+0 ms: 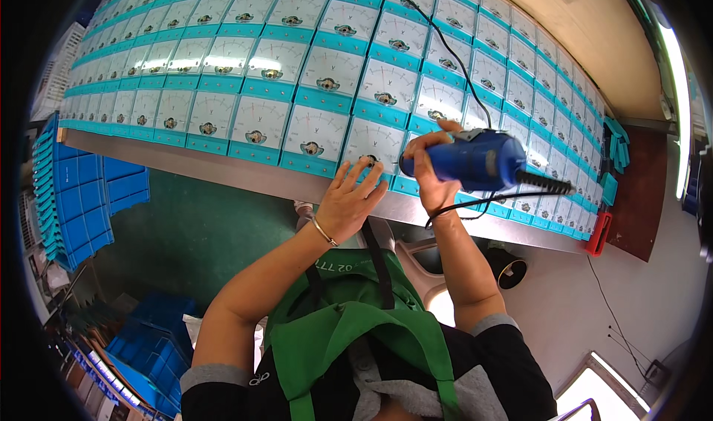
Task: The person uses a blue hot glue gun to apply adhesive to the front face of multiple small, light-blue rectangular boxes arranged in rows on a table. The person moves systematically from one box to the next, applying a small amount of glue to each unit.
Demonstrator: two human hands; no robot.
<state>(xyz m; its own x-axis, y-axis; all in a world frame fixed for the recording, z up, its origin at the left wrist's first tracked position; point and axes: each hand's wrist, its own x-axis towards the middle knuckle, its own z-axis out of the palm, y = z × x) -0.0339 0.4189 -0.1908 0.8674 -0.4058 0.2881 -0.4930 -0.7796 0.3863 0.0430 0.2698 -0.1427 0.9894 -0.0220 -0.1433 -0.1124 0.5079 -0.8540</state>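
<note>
Many analog voltmeters [316, 131] with white dials and turquoise bases cover the bench in close rows. My left hand [355, 198] lies palm down at the front row, its fingertips on the lower part of one voltmeter [374, 137]. Held in my right hand [431, 170] is a blue corded power tool [473, 159], lying roughly sideways above the front rows. Its narrow end points left, near my left hand, and its tip is hidden. A black cable with a ribbed sleeve [543, 182] leaves the tool's right end. Another thin black cord [451, 50] runs over the dials to the tool.
The bench's metal edge [250, 177] runs before me. Blue plastic crates [83, 198] stand at left, with more blue bins [147, 348] below. A red plastic bin [599, 234] and turquoise parts [617, 142] sit at the right end. A stool [415, 254] is under the bench.
</note>
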